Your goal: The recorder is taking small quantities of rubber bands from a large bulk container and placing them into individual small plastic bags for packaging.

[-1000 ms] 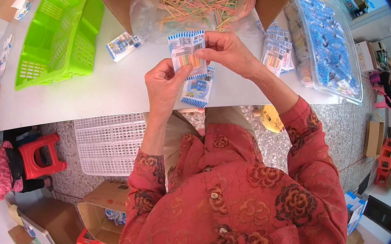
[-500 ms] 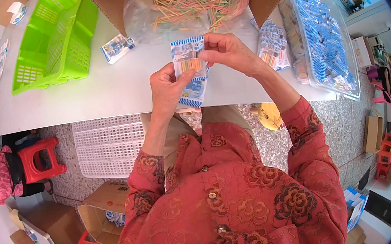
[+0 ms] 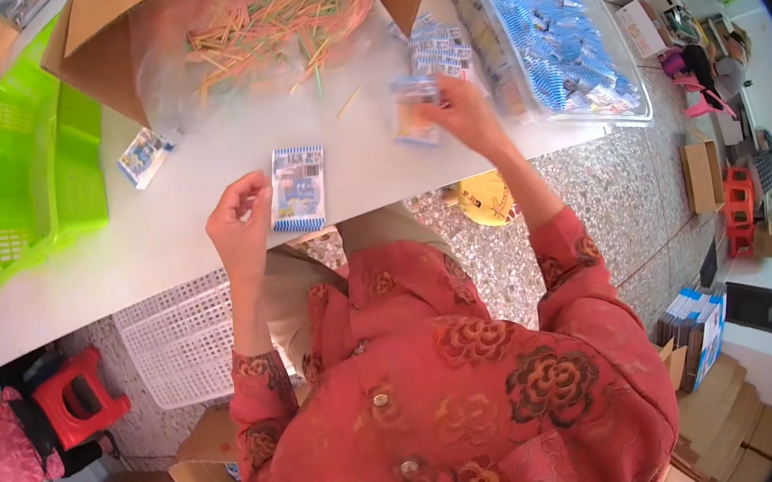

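My right hand (image 3: 468,119) pinches a small clear-and-blue plastic packet (image 3: 414,115), blurred by motion, with pale orange contents showing. It is held above the white table beside a pile of similar packets (image 3: 441,51). Near the table's front edge lies one flat blue-and-white packet (image 3: 298,189) with a striped border. Just left of it, my left hand (image 3: 241,221) has loosely curled fingers, a gap before the thumb and nothing visible between them. At the back, a cardboard box (image 3: 97,80) lies on its side, lined with a clear bag of thin coloured sticks (image 3: 265,34).
A clear bin (image 3: 536,109) full of blue packets stands at the right, a green basket (image 3: 52,211) at the left. Another packet (image 3: 144,157) lies between basket and box. One loose stick (image 3: 348,100) is on the table (image 3: 199,194). Below are a white crate (image 3: 177,342) and a red stool (image 3: 82,396).
My hands have parted. The stick-filled packet has gone rightward in my right hand, and the blue-and-white packet now lies on the table. The whole view has turned and shifted.
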Motion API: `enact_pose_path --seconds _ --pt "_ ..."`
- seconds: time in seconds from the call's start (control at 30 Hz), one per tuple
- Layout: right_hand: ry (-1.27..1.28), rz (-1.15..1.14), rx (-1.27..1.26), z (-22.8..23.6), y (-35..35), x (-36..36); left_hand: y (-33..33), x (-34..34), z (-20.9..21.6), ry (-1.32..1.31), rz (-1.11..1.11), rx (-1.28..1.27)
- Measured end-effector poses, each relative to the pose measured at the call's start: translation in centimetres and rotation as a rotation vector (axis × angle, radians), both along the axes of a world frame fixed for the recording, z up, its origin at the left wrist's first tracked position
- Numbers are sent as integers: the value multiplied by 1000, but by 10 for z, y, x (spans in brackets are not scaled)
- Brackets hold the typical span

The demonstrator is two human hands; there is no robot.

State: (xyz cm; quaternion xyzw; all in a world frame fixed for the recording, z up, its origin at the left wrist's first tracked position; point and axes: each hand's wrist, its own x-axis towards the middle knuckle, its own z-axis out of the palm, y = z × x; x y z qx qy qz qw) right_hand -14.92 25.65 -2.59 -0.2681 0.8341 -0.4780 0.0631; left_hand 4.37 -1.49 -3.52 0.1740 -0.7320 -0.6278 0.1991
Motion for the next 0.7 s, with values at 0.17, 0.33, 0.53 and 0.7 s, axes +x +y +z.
enact_pose_path --seconds 0.17,0.33,0.53,0.7 --pt "39 -263 266 -12 30 -7 -1 1 -14 6 111 -413" --pt "417 -287 246 -17 28 2 17 5 -20 -17 111 -753" --pt "639 -79 134 -8 -25 40 25 12 -30 -136 85 -911" --pt "491 184 45 -15 -89 67 30 11 -36 -100 99 -889"
